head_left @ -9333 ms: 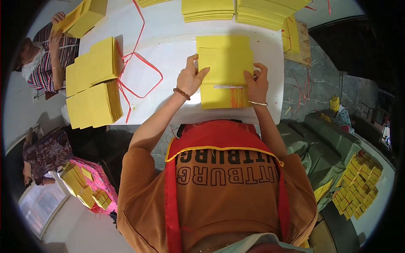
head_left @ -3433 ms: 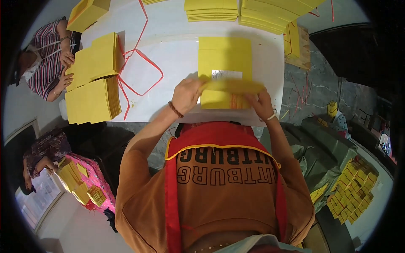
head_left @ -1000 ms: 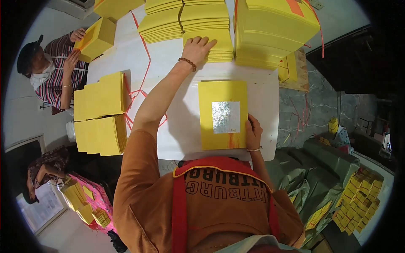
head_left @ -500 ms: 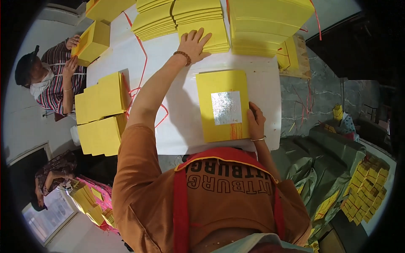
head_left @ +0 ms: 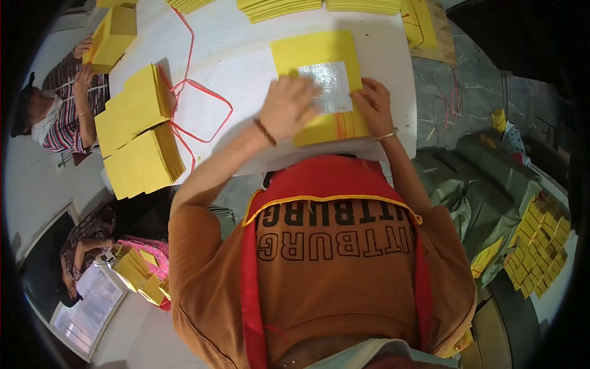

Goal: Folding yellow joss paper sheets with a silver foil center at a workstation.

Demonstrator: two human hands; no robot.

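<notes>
Head view, left hand point(head_left: 287, 107) and right hand point(head_left: 373, 104) flat, open on yellow sheet stack point(head_left: 319, 80), silver square point(head_left: 330, 86) centred.

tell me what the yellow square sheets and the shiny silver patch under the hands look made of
Yellow square sheets: matte paper, seemingly; thin, flat, stacked edges. Shiny silver patch: likely metallic foil; it glints unevenly. Left hand and right hand press on them.

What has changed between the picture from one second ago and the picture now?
The left hand, which was stretched far across the table to the yellow stacks, has come back and now lies flat on the yellow sheet pile, beside its silver foil square. The right hand stays at the pile's right edge. The red string and the side stacks lie as before.
</notes>
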